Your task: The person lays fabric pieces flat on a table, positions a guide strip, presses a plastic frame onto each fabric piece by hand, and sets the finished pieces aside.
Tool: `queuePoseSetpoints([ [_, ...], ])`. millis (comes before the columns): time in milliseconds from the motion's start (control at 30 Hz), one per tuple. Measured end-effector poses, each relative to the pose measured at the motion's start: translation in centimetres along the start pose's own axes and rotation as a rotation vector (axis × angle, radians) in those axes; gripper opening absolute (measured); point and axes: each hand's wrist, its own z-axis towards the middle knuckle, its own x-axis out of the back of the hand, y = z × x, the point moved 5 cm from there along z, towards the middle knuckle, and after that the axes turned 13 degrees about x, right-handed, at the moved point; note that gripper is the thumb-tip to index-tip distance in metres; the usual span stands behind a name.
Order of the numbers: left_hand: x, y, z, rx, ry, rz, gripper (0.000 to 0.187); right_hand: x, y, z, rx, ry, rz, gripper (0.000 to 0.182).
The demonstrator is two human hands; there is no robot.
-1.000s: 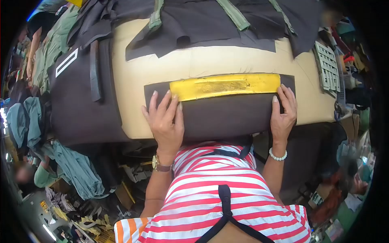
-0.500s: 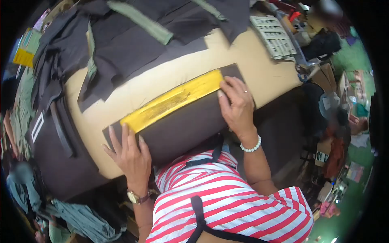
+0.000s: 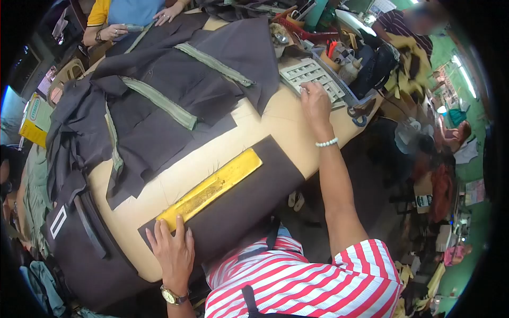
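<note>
My left hand (image 3: pixel 173 248) lies with its fingers spread on the near-left end of a yellow rectangular strip (image 3: pixel 217 185), worn dark in the middle. Under the strip is a dark fabric panel (image 3: pixel 254 199) at the table's front edge. My right hand (image 3: pixel 316 103) reaches out over a pale tray with slots (image 3: pixel 313 74). Its thumb and fingertips are drawn together at the tray's near side; whatever is between them is too small to make out.
Dark fabric pieces with green strips (image 3: pixel 164 103) cover the table's (image 3: pixel 135 214) far part. A blue bin (image 3: pixel 366 98) and scissors (image 3: pixel 359 117) lie right of the tray. Across the table, another person's hand (image 3: pixel 114 33) holds a small object. A yellow-and-white box (image 3: pixel 36 121) stands left.
My right hand has left the strip's right end and moved out to the slotted tray. My left hand stays on the strip. The view has shifted, bringing people across the table into sight.
</note>
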Motion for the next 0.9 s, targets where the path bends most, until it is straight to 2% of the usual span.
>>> queuePoseSetpoints([
  [33,-0.1,-0.1,0.0,0.002,0.015,-0.002,0.042,-0.4,0.8,0.7,-0.057,-0.012,-0.032,0.015],
  [67,-0.2,-0.1,-0.1,0.004,0.027,-0.003,0.043,-1.3,1.6,1.3,-0.08,-0.069,-0.07,0.028],
  [267,-0.1,0.1,-0.2,0.02,0.04,-0.022,0.041,-3.6,1.8,2.5,-0.413,-0.285,-0.22,0.059],
  [467,-0.1,-0.2,-0.1,0.005,0.037,-0.03,0.042,-3.8,1.4,2.1,-0.406,-0.231,-0.25,0.054],
  [567,-0.2,-0.2,-0.2,0.0,0.036,-0.036,0.043,-3.9,0.7,3.2,-0.335,-0.314,-0.347,0.044],
  [667,-0.4,-0.4,-0.3,-0.004,0.041,-0.04,0.044,-4.7,-0.2,4.5,-0.134,-0.394,-0.48,0.028],
  [767,-0.5,-0.4,-0.3,-0.009,0.051,-0.042,0.045,-5.2,-0.6,5.4,0.036,-0.35,-0.532,0.023],
  [900,-0.3,-0.4,-0.3,-0.009,0.031,-0.046,0.045,-4.7,-0.6,5.8,-0.071,-0.469,-0.497,0.026],
])
